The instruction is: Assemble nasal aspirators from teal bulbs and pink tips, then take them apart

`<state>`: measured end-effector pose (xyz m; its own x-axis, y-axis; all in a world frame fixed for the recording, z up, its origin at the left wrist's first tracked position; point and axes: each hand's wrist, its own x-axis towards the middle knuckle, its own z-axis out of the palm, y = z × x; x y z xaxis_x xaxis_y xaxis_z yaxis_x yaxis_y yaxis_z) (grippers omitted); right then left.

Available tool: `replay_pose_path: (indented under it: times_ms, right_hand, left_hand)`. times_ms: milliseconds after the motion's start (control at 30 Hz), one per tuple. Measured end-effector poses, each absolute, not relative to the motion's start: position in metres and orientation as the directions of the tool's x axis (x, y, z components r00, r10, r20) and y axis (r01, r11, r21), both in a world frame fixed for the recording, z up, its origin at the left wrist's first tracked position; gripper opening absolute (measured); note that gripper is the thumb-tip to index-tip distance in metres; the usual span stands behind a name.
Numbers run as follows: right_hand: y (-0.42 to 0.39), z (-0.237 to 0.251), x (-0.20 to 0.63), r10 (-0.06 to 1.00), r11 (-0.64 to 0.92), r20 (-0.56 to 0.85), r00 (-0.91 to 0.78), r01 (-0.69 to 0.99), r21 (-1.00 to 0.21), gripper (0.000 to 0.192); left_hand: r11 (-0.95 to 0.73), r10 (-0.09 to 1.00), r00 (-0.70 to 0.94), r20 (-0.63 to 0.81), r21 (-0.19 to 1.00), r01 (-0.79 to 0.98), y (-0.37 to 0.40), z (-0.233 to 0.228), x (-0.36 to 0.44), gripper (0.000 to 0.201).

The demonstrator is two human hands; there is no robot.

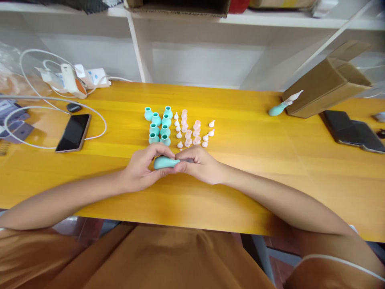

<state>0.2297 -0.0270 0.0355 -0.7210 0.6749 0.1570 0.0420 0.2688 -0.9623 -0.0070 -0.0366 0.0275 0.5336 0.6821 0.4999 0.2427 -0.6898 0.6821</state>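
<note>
Now I see my left hand (141, 170) and right hand (200, 164) both pinching a teal bulb (164, 162) low over the yellow desk (255, 160), just in front of the little teal and pink pieces (180, 126).

Both forearms are seen bare from wrist to elbow. An orange-brown garment (168, 261) is worn, and a thin white trim (337, 260) is shown edging its short right sleeve (331, 275).

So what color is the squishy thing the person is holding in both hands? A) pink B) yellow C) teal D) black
C: the squishy bulb pinched between the left hand and the right hand is teal, like the bulbs standing in rows behind.
</note>
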Motion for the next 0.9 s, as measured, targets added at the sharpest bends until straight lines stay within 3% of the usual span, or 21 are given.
replay_pose_path:
  times_ms: [167, 233, 267, 367, 467, 567, 633, 733, 900]
  right_hand:
    - [-0.022, 0.041, 0.238, 0.582, 0.264, 0.281, -0.764, -0.15, -0.953, 0.075]
    - [-0.016, 0.057, 0.25, 0.605, 0.351, 0.276, -0.747, -0.061, -0.934, 0.076]
    - [-0.009, 0.067, 0.258, 0.632, 0.416, 0.241, -0.736, 0.06, -0.908, 0.074]
    - [0.026, 0.095, 0.287, 0.758, 0.576, 0.233, -0.609, 0.458, -0.677, 0.071]
    - [0.081, 0.099, 0.313, 0.853, 0.522, 0.245, -0.46, 0.754, -0.399, 0.065]
    - [0.134, 0.08, 0.323, 0.894, 0.43, 0.203, -0.4, 0.892, -0.138, 0.064]
    - [0.159, 0.062, 0.32, 0.915, 0.398, 0.067, -0.397, 0.917, -0.002, 0.064]
    - [0.183, 0.04, 0.309, 0.906, 0.422, -0.041, -0.421, 0.906, 0.019, 0.06]
    - [0.201, 0.012, 0.304, 0.896, 0.442, 0.026, -0.442, 0.888, -0.13, 0.053]
  left_hand:
    - [-0.468, 0.74, 0.563, 0.366, 0.883, 0.041, -0.033, 0.044, -0.006, 0.03]
    - [-0.458, 0.775, 0.514, 0.368, 0.887, 0.057, -0.02, 0.057, -0.008, 0.043]
    - [-0.507, 0.78, 0.465, 0.419, 0.859, 0.075, -0.01, 0.063, -0.011, 0.052]
    - [-0.62, 0.775, 0.292, 0.56, 0.763, 0.183, 0.035, 0.069, -0.03, 0.056]
    - [-0.582, 0.813, 0.211, 0.543, 0.761, 0.286, 0.082, 0.052, -0.058, 0.057]
    - [-0.533, 0.835, 0.127, 0.535, 0.729, 0.43, 0.112, 0.025, -0.082, 0.063]
    - [-0.506, 0.848, 0.165, 0.504, 0.678, 0.532, 0.119, 0.012, -0.09, 0.058]
    - [-0.478, 0.87, 0.243, 0.429, 0.617, 0.625, 0.117, 0.005, -0.093, 0.048]
    - [-0.505, 0.86, 0.334, 0.386, 0.551, 0.664, 0.11, 0.007, -0.088, 0.034]
